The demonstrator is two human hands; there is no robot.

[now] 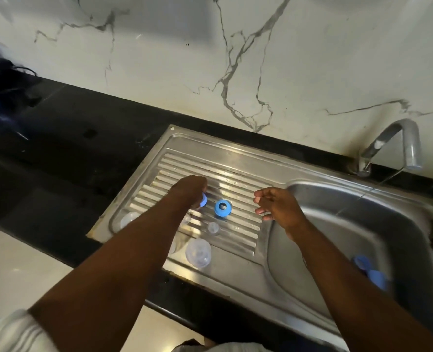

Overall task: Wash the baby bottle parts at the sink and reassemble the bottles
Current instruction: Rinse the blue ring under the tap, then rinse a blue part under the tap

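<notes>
1. Head view, setting: a marbled wall [159, 59] is seen behind a black counter [70, 148]. A steel sink [223, 278] is set into it, with the drainboard [235, 168] on the left, the basin [337, 224] on the right and the tap [398, 141] at the back right corner.
2. The left hand [190, 189] is held over the middle of the drainboard, fingers curled down round a blue ring [203, 200]. Whether the ring touches the ribs cannot be told.
3. The right hand [278, 209] is held over the drainboard's right edge, beside the basin's rim. Its fingers are loosely bent and nothing is gripped.
4. A second ring [223, 208] lies just beside the gripped one. A small clear piece [213, 227] is set nearer the front, a clear dome [198, 252] at the front edge, and a clear cap [130, 219] by the left edge.
5. Blurred blue parts [376, 278] are seen low in the basin, towards its front right.
6. Washing is judged partly done: several pieces are laid out on the drainboard, while the parts in the basin are probably left to wash. No bottle is seen put together, so reassembly is judged wholly outstanding.
</notes>
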